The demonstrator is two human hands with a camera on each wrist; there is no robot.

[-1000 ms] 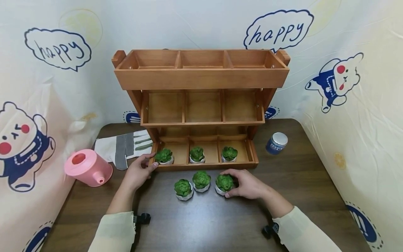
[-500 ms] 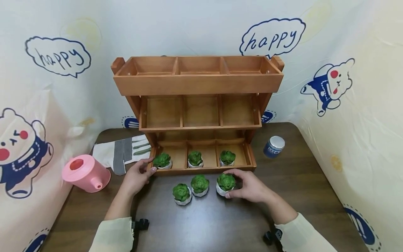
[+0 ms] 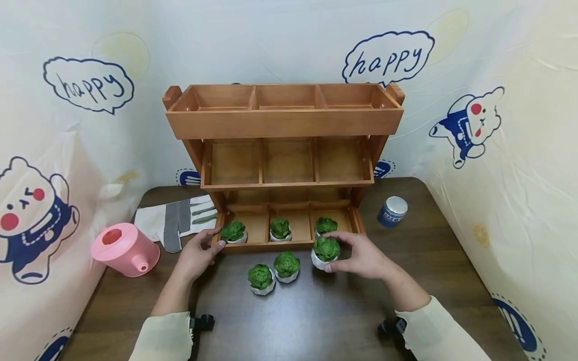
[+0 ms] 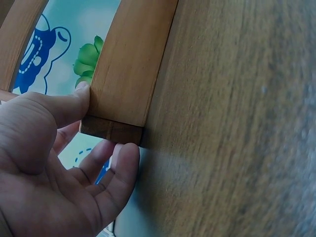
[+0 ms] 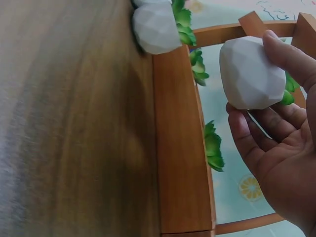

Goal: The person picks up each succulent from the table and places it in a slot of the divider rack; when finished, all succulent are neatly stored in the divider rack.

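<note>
My right hand (image 3: 363, 256) pinches a small potted succulent (image 3: 326, 250) by its white faceted pot (image 5: 252, 74), thumb on one side and fingers on the other. The plant is held up off the table, just before the right end of the shelf's bottom tier. My left hand (image 3: 195, 256) grips the left front corner of the three-tier wooden shelf (image 3: 284, 124), with the thumb on the bottom tier's edge (image 4: 123, 74). Inside that tier stand a left succulent (image 3: 233, 230), a middle one (image 3: 280, 228) and a right one (image 3: 326, 225), partly hidden by the held plant.
Two more potted succulents, a left one (image 3: 261, 279) and a right one (image 3: 286, 266), stand on the table before the shelf. A pink watering can (image 3: 125, 250) and a glove (image 3: 173, 220) lie to the left. A blue jar (image 3: 393, 211) stands to the right.
My right hand has lifted the succulent off the table and brought it up toward the shelf's bottom tier. The left hand stays at the shelf's corner. The head view has shifted slightly.
</note>
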